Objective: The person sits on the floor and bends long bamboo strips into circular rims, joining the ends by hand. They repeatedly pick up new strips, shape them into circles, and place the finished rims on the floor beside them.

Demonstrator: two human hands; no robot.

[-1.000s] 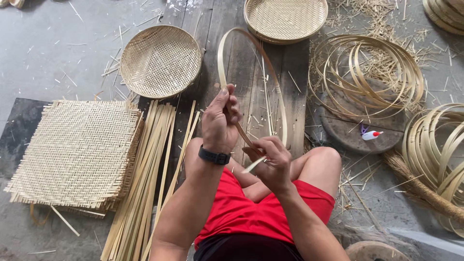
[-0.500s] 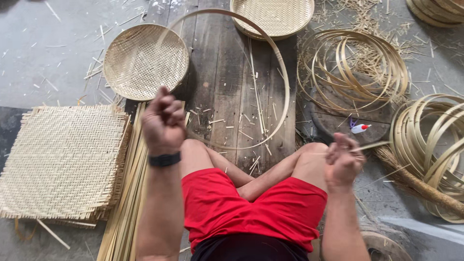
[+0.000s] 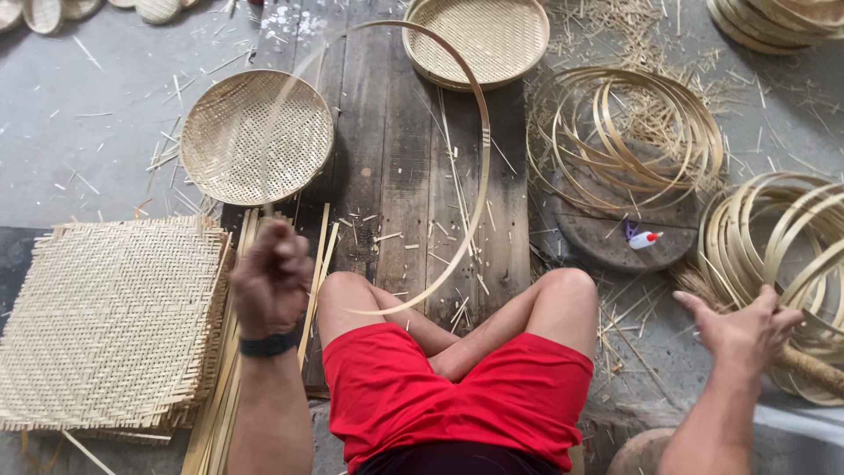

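Note:
My left hand point(image 3: 272, 280) is closed in a fist on one end of a large bamboo hoop point(image 3: 482, 149). The hoop arcs up over the round woven tray point(image 3: 255, 136) and curves back down to my left knee; its left side is motion-blurred. My right hand point(image 3: 740, 324) is far out to the right, fingers spread and holding nothing. It hovers at the edge of a stack of bamboo rings point(image 3: 774, 237), just above a thick stick point(image 3: 813, 368). I sit cross-legged in red shorts point(image 3: 457, 396).
A stack of square woven mats point(image 3: 105, 317) lies at left beside long bamboo strips point(image 3: 224, 405). A second round tray point(image 3: 475, 40) sits at the top. Loose rings point(image 3: 624, 132) and a wooden block point(image 3: 607, 233) with a small bottle point(image 3: 643, 237) lie right of the planks point(image 3: 404, 167).
My hands, together on the hoop in front of me, have parted. The right hand let go and swung out to the ring stack; the left kept the hoop, which opened wide.

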